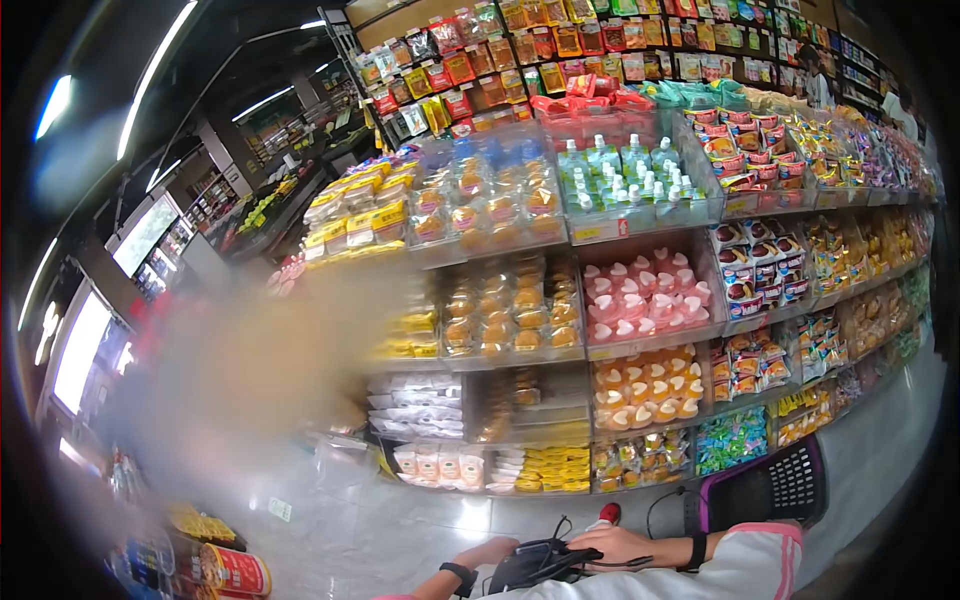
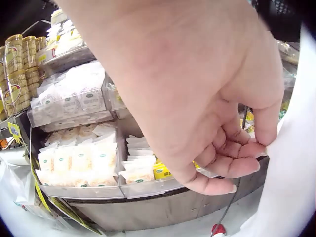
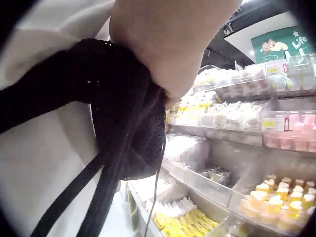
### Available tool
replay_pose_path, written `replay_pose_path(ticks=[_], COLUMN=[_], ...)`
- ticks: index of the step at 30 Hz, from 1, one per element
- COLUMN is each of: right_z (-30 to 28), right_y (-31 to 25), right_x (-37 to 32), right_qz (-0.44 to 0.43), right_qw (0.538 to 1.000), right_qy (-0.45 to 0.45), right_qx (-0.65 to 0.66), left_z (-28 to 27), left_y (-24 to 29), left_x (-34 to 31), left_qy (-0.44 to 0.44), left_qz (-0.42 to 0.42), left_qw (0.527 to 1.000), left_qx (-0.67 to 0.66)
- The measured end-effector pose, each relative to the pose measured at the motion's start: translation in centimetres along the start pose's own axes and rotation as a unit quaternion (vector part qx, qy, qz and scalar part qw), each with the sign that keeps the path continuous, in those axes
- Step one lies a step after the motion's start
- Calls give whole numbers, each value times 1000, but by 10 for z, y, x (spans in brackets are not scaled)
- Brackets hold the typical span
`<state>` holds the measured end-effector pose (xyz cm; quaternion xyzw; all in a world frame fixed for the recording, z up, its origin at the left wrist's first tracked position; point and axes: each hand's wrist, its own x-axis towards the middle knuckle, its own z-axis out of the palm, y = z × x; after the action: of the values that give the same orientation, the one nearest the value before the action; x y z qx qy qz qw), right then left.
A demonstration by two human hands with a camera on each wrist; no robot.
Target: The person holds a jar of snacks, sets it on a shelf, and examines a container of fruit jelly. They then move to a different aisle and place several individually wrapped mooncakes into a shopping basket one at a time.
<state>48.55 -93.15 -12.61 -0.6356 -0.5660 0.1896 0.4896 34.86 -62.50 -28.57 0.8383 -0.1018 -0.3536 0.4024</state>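
Low in the head view, my left hand is beside a black fabric bag with thin straps, against a white garment. In the left wrist view the left hand hangs with loosely bent fingers, nothing between them, its fingertips close to white cloth. My right hand lies at the bag's other side, near its straps. In the right wrist view the black mesh bag covers the right fingers, so I cannot tell whether they grip it.
Ahead stands a tiered snack display with clear bins of pink cups, orange cups and wrapped cakes. A black basket with purple trim is on the floor at right. Red tubs stand at lower left. A blurred patch hides the left side.
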Motion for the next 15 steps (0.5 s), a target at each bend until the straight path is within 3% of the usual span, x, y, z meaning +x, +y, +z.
replay_pose_path(ticks=[5,8,9,12,15], right_z=[44,73,82,113,114], right_y=[-18,-21,-20,-21,-37], right_x=[45,67,73,82,89], right_qz=[3,-61,-44,-79,-12], right_qw=[992,985,977,972,968], right_qy=[-103,-154,-203,-220,-251], right_qx=[69,50,40,16,-23], left_z=[27,38,38,36,34], left_y=[1,5,4,-8,-24], left_x=[-60,-83,-89,-110,-126], left_qy=[39,59,61,77,87], left_qz=[17,16,14,7,9], left_qw=[992,985,984,981,978], left_qx=[-121,-161,-168,-181,-188])
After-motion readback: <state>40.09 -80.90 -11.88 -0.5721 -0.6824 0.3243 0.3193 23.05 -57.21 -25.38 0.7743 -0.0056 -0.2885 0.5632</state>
